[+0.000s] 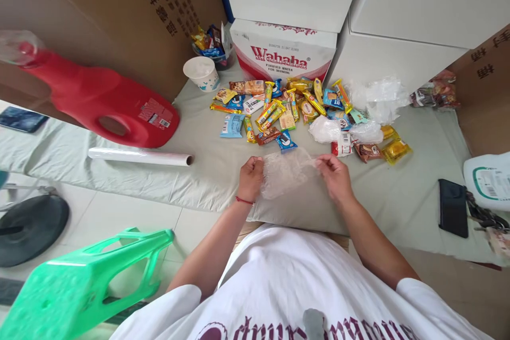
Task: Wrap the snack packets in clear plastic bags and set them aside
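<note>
1. Surface: pale grey-green cloth, wrinkled along the near edge. Light tiled floor below, at left.
2. Room: Wahaha carton at the back, white boxes above and right of it; brown cardboard at left, more at the right edge.
3. Clear plastic piece: between both hands, in front of the torso, just on the near side of the snack pile. Bag or sheet, can't tell.
4. Its long axis runs left-right, across the body. Broad at the left end, drawn narrow toward the right hand.
5. Left hand: fingers curled, gripping the left edge. Right hand: pinching the narrow end.
6. Counts: 1 plastic piece in hand, 1 red jug, 1 white roll, 1 paper cup, 1 green stool, 1 white jug, 1 black phone at right. Snack packs overlap; no exact count.
7. Crumpled clear plastic lies at the pile's right side.
</note>
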`<state>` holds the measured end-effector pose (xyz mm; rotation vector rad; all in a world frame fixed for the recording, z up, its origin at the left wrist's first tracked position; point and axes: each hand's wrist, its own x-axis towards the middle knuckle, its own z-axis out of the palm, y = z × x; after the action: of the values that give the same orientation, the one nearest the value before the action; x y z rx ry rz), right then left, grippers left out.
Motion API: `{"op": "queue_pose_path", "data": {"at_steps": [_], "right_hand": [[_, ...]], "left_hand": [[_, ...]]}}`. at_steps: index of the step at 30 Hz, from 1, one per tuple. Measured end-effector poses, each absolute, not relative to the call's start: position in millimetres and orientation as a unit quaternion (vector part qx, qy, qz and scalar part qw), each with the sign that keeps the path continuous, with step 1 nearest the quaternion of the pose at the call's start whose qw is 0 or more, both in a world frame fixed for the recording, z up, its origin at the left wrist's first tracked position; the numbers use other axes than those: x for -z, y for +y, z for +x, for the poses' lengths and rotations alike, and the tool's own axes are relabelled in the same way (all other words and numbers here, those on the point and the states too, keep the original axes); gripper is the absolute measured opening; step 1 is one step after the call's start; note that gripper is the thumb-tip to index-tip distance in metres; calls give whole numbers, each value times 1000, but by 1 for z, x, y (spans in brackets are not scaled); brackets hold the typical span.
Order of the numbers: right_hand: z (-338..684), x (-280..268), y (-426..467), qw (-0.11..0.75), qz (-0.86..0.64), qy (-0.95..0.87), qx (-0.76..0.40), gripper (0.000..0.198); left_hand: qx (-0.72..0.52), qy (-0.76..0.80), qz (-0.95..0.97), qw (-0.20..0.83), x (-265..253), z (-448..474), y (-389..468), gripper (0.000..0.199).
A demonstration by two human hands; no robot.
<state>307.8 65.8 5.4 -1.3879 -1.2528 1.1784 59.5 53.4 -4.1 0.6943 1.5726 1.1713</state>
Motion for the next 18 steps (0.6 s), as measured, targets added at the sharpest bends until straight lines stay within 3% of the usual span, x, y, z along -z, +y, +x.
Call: {"op": "queue_pose_path", "data": {"at_steps": [4, 7, 10, 12, 15, 18], "right_hand": [[345, 7, 74, 404, -633, -377, -542, 33], [362, 5, 73, 343, -679, -540, -361, 34], [363, -12, 67, 273, -571, -764, -130, 51], [356, -25, 62, 219, -444, -868, -53, 53], [340, -35, 59, 133, -290, -947, -42, 39], [325, -33, 59, 38, -281, -955, -89, 24]], "left_hand": [[-446, 637, 268, 568, 1, 51, 54, 37], [-416, 630, 259, 602, 0, 49, 54, 36], [-402, 634, 265, 605, 0, 51, 54, 35], [-394, 639, 272, 602, 0, 55, 54, 35], [-391, 645, 272, 597, -2, 59, 57, 33], [-419, 658, 259, 569, -5, 57, 59, 23]]}}
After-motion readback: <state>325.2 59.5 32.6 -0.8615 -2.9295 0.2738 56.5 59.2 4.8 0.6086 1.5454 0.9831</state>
